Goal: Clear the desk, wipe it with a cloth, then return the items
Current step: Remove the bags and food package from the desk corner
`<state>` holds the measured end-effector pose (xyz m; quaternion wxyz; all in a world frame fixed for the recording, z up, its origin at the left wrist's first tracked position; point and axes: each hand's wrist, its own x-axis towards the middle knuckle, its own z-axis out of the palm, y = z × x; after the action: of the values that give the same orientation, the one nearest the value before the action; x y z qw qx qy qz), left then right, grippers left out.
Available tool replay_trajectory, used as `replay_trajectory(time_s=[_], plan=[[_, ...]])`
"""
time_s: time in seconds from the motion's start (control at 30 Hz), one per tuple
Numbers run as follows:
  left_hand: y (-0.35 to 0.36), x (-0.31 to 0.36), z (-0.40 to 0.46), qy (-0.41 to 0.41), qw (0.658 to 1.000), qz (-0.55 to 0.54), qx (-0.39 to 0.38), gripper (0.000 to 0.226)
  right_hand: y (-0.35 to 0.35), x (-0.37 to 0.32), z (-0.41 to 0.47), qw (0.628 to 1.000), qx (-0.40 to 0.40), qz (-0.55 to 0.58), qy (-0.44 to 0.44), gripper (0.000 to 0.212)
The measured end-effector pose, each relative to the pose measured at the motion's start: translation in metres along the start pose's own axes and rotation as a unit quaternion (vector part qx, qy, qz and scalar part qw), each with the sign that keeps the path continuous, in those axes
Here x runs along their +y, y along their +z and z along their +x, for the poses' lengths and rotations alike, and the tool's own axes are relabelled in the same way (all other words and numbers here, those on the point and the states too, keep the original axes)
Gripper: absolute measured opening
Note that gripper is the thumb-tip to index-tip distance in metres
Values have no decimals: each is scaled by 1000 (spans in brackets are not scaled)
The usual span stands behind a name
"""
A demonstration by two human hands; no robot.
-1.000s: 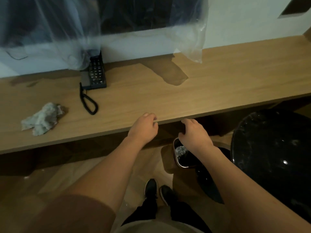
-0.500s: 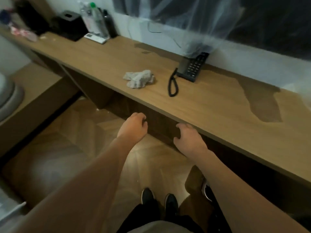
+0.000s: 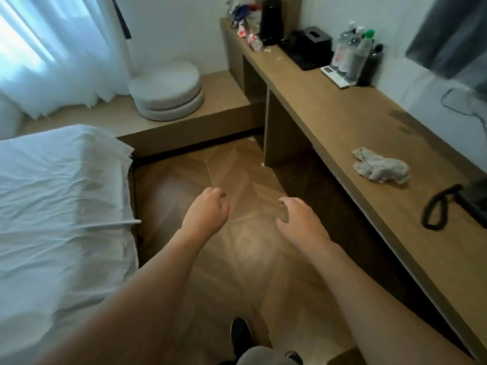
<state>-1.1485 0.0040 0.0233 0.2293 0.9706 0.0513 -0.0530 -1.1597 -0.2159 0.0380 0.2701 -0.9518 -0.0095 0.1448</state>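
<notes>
Both hands hang over the wooden floor (image 3: 237, 180), empty, between the bed (image 3: 60, 206) on the left and the desk (image 3: 342, 122) on the right. The left hand (image 3: 204, 214) has its fingers curled loosely inward, holding nothing. The right hand (image 3: 300, 222) has its fingers (image 3: 287, 202) bent and slightly spread, also holding nothing. The crumpled cloth (image 3: 380, 168) lies on the desk, to the right of and farther away than the right hand, well apart from its fingers. Near it, at the right edge, sits a telephone (image 3: 471, 204) with its coiled cord (image 3: 434, 212). At the far end of the desk stand bottles (image 3: 351, 52), a black tissue box (image 3: 313, 39) and a remote control (image 3: 334, 76).
</notes>
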Motion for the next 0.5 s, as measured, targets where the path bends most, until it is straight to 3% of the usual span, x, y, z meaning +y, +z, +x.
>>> replay_trajectory(time_s=[0.5], plan=[[-61,-118,75,-77,994,-33,75,35,42,-131,119,994,-39,-35,-96,54]])
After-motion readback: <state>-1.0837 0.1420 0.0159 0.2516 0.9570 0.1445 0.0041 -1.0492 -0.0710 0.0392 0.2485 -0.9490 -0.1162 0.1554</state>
